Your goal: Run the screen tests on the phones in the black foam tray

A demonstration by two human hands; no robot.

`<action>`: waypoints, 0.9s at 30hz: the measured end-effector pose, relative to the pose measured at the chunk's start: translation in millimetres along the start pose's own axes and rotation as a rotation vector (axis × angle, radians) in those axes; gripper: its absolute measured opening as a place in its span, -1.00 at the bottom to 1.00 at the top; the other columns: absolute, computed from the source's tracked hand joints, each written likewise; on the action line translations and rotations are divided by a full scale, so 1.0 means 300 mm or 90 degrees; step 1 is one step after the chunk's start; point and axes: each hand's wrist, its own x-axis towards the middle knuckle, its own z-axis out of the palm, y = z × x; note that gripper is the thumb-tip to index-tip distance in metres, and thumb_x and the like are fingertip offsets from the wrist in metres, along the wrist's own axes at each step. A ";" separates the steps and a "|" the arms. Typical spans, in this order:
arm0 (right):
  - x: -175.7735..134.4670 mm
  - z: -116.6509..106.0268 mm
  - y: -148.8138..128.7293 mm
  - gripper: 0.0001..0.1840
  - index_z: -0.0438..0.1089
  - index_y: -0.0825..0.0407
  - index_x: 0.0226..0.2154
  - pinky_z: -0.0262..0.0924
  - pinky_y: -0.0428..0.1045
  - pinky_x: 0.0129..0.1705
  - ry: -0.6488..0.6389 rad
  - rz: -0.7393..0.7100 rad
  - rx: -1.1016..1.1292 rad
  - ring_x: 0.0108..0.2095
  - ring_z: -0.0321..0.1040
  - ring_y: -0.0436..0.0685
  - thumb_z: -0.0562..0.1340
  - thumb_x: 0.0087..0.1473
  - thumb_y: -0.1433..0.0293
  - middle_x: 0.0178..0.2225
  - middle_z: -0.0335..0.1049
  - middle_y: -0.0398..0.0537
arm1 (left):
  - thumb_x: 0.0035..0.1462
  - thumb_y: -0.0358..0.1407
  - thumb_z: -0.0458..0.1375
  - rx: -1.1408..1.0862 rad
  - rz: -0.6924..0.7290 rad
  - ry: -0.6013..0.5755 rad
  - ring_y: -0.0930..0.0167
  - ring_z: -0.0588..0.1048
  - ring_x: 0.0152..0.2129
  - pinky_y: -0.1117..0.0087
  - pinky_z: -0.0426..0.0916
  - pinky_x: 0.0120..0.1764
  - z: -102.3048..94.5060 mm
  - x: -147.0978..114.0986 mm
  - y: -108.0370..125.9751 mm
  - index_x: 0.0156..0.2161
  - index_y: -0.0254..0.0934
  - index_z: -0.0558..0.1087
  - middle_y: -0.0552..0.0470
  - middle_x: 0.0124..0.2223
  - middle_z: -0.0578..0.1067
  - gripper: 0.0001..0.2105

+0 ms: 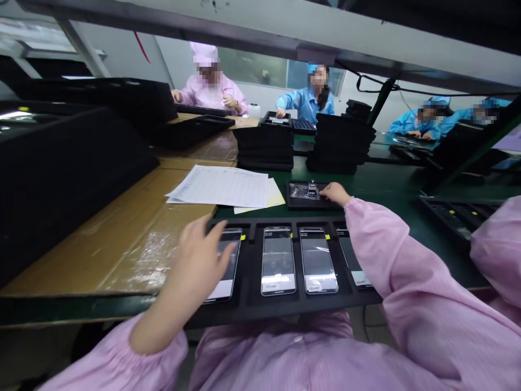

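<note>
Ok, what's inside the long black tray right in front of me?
The long black tray holds four phones in separate slots. The two middle phones show fully. The left hand covers part of the leftmost phone, and the right sleeve hides most of the rightmost phone.

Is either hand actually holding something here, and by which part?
Nothing is clearly held. The left hand rests open over the leftmost phone in the tray. The right hand touches the small black tray; any grip cannot be told.
</note>
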 end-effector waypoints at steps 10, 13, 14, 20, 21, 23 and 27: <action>-0.579 -0.122 -0.098 -0.84 0.44 0.09 -0.27 0.45 -0.10 -0.34 -0.238 -0.198 0.509 -0.40 0.48 0.04 0.39 0.13 0.38 -0.40 0.49 -0.08 | 0.25 -0.09 0.02 0.038 0.115 -0.247 -0.02 0.06 0.34 -0.07 0.05 0.28 0.250 0.134 0.110 -0.16 -0.43 0.48 -0.46 0.28 0.28 -0.61; -0.725 -0.073 -0.037 -0.70 0.52 0.07 -0.21 0.49 -0.09 -0.30 -0.309 -0.143 0.662 -0.37 0.52 0.06 0.47 0.03 0.27 -0.38 0.51 -0.07 | 0.29 -0.01 -0.10 -0.002 0.107 -0.266 0.03 0.00 0.36 -0.09 0.00 0.29 0.254 0.138 0.100 -0.27 -0.33 0.49 -0.34 0.26 0.34 -0.54; -0.754 -0.044 -0.019 -0.68 0.53 0.07 -0.21 0.50 -0.10 -0.30 -0.306 -0.107 0.697 -0.36 0.53 0.07 0.49 0.01 0.26 -0.36 0.52 -0.06 | 0.30 0.01 -0.12 -0.017 0.106 -0.278 0.03 -0.02 0.37 -0.12 -0.01 0.28 0.254 0.137 0.104 -0.27 -0.31 0.50 -0.30 0.28 0.33 -0.52; -0.804 0.123 0.011 -0.59 0.52 0.11 -0.33 0.48 -0.17 -0.39 -0.294 0.028 0.849 -0.33 0.56 0.12 0.56 -0.14 0.19 -0.35 0.55 0.01 | 0.25 -0.01 -0.02 -0.086 0.098 -0.290 -0.02 -0.17 0.39 -0.22 -0.24 0.29 0.247 0.140 0.152 -0.27 -0.32 0.48 -0.32 0.38 0.14 -0.59; -0.805 0.136 0.006 -0.58 0.50 0.11 -0.36 0.48 -0.18 -0.41 -0.297 0.029 0.870 -0.35 0.56 0.12 0.56 -0.15 0.18 -0.36 0.55 0.01 | 0.26 -0.02 -0.03 -0.092 0.096 -0.277 -0.01 -0.16 0.39 -0.21 -0.24 0.29 0.234 0.142 0.158 -0.30 -0.31 0.46 -0.32 0.38 0.14 -0.61; -0.809 0.146 -0.003 -0.58 0.45 0.11 -0.40 0.47 -0.19 -0.43 -0.294 0.012 0.904 -0.37 0.56 0.11 0.56 -0.12 0.18 -0.38 0.55 0.00 | 0.27 -0.03 -0.05 -0.170 0.080 -0.257 0.04 0.02 0.36 -0.14 -0.09 0.29 0.196 0.138 0.162 -0.26 -0.28 0.43 -0.30 0.34 0.22 -0.63; -0.828 0.132 -0.011 -0.60 0.38 0.09 -0.40 0.47 -0.18 -0.40 -0.281 -0.043 0.924 -0.34 0.56 0.09 0.50 0.00 0.18 -0.35 0.55 -0.02 | 0.05 -0.10 0.26 -0.548 -0.029 -0.419 0.17 0.51 0.00 0.12 0.40 0.03 0.118 0.070 0.157 -0.07 -0.20 0.43 -0.14 0.07 0.53 -0.64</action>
